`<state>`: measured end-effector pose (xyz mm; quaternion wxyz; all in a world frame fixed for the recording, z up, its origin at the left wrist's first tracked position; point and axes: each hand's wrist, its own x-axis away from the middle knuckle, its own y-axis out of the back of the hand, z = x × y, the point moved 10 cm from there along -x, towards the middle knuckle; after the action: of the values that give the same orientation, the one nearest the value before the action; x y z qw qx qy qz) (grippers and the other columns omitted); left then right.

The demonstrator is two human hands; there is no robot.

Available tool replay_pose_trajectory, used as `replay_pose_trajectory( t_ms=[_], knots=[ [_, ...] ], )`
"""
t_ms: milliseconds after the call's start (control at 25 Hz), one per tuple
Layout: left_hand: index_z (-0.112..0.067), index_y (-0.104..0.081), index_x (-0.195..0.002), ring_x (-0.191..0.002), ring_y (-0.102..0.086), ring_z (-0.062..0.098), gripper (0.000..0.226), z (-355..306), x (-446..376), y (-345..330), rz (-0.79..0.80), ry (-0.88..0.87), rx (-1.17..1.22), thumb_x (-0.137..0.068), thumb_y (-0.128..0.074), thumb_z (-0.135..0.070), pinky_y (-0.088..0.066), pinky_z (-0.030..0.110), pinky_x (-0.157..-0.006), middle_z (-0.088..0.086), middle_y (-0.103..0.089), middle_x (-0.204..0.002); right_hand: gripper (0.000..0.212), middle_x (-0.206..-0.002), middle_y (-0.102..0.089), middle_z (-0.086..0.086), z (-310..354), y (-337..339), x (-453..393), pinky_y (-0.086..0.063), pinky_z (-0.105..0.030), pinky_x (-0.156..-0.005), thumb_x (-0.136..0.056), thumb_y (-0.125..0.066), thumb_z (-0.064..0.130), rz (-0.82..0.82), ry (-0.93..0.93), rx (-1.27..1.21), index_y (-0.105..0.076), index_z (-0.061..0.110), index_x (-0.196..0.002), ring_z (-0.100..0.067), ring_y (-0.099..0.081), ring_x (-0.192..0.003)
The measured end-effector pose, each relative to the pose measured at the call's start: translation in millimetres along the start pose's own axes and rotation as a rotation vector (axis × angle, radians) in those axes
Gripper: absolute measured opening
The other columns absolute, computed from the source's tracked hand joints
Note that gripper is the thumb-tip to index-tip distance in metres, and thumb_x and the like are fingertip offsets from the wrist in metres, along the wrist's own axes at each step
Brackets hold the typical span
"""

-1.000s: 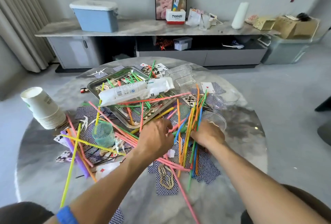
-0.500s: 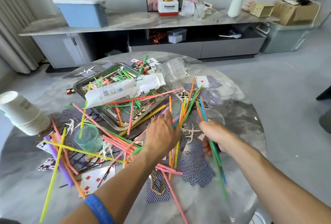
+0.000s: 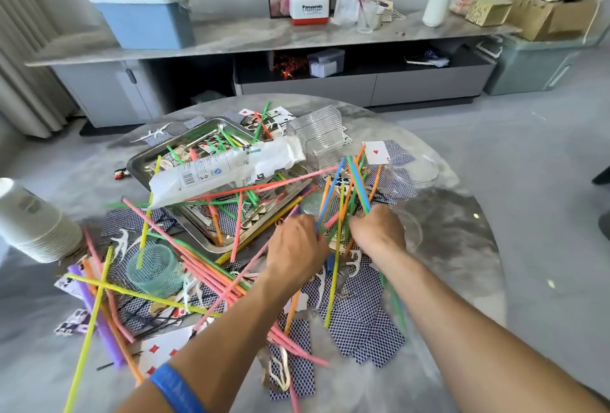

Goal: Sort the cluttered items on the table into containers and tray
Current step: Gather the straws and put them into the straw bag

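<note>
Both hands are curled tight on the same bundle of straws (image 3: 346, 201), just in front of the metal tray (image 3: 211, 244): the left hand (image 3: 297, 247) pinches the lower stems, the right hand (image 3: 378, 231) grips them from the other side, and the tips fan upward between the two. As for progress, it looks barely begun. Straws lie crossed all over the counter (image 3: 462, 247), playing cards (image 3: 359, 317) carpet it nearer the person than the tray, and the tray itself holds a jumble under a white packet (image 3: 227, 171). Nearly everything is left to sort.
</note>
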<state>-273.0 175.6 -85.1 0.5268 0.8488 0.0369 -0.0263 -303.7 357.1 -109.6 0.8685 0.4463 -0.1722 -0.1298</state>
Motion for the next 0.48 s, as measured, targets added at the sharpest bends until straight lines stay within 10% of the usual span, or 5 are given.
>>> replay_pose_trajectory(
  t_ms=[280,480],
  knots=[
    [-0.02,-0.04,-0.063,-0.047,-0.041,0.018,0.034,7,-1,13,-0.046,-0.005,0.229,-0.096,-0.046,-0.023,-0.026,0.032,-0.049,-0.001,-0.044,-0.056,0.014,-0.085,-0.064,-0.007,19,5,16,-0.039,-0.029,-0.06,-0.091,-0.062,0.022,-0.127,0.172,0.179,-0.067,0.009,-0.091,-0.027,-0.051,-0.071],
    [-0.009,-0.055,-0.093,-0.075,-0.064,0.036,0.023,15,-6,23,-0.035,0.113,0.446,-0.101,-0.042,-0.025,-0.053,0.046,-0.069,0.016,-0.067,-0.082,0.034,-0.07,-0.062,0.0,17,-14,21,-0.035,-0.023,-0.048,-0.086,-0.059,0.045,0.086,-0.003,-0.109,-0.062,0.013,-0.076,-0.02,-0.059,-0.06]
  ],
)
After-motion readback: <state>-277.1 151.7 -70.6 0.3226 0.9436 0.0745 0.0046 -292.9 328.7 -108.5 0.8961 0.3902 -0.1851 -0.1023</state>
